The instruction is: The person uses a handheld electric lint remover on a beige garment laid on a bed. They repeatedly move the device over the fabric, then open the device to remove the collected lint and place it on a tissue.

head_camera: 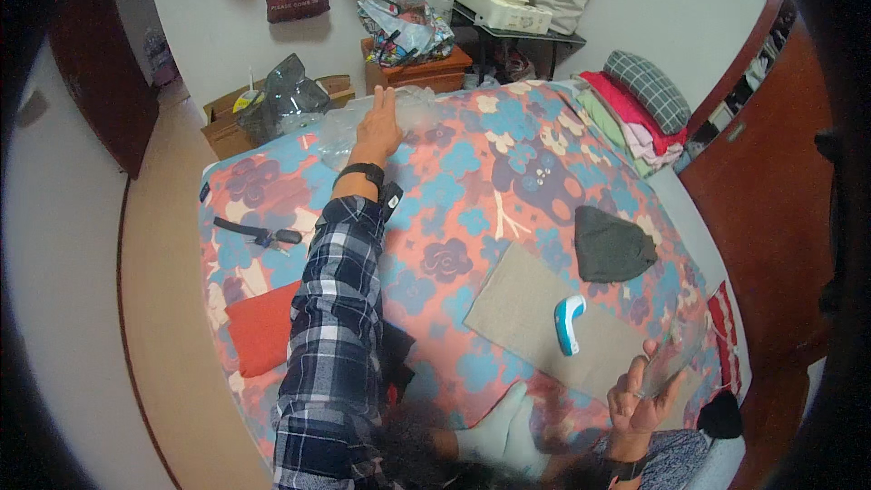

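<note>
My left hand (381, 126) is stretched out over the far edge of the bed, its fingers straight. It lies over or beside a crumpled clear plastic bag (337, 139), and contact is hard to make out. Close to my body, my right hand (636, 395) holds a clear plastic object (670, 361) between thumb and fingers; its exact kind is unclear. Beside that hand a folded beige cloth (510, 299) lies on the floral bedsheet (442, 211). On the cloth rests a white and teal handheld device (568, 327), shaped like a fabric shaver. A dark grey knitted cap (609, 248) lies just beyond.
Keys on a black strap (248, 226) and a red folded cloth (262, 330) lie left of my arm. My white-socked feet (507, 425) are on the bed. Beyond its far edge stand a cardboard box (221, 122) and a wooden nightstand (422, 75). A checked pillow (646, 90) tops folded bedding.
</note>
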A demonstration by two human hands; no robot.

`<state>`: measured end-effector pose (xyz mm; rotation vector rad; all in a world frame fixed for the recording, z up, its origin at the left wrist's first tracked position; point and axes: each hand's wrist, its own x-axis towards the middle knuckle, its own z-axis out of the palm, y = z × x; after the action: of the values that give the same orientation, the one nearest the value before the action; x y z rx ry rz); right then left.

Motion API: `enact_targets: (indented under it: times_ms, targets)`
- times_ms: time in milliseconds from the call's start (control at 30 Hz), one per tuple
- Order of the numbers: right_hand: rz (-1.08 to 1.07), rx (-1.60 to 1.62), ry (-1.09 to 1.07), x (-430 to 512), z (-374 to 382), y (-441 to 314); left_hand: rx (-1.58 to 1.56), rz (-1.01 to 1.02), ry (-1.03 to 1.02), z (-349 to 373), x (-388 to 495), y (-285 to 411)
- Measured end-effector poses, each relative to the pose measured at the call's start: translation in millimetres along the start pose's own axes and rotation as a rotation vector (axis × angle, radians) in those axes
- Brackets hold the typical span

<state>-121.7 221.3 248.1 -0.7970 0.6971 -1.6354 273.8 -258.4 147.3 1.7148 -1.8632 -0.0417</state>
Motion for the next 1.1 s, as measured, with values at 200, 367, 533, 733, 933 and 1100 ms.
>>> enact_targets:
  times_ms: [200,367,533,733,933,1100]
  targets:
    - [0.034,0.027,0.053,12.4,0.7,5.9,0.04,-0.044,-0.211,58.6,-15.3,-40.1]
    - [0.085,0.108,0.026,10.6,8.3,17.9,0.057,0.051,0.042,48.5,-66.8,-49.0]
    - [0.096,0.11,-0.071,-1.0,5.6,25.8,0.143,0.285,0.218,17.8,-84.7,-38.6]
    - [0.092,0.257,0.121,-21.3,-2.7,17.0,0.038,0.17,-0.008,18.7,-103.4,-35.5]
    - [0.118,0.1,-0.267,-20.4,0.4,12.5,0.096,0.267,-0.106,-75.7,-115.9,-64.7]
    - [0.131,0.156,-0.461,-25.8,4.2,2.9,-0.405,-0.133,-0.238,-222.4,-165.3,-7.5]
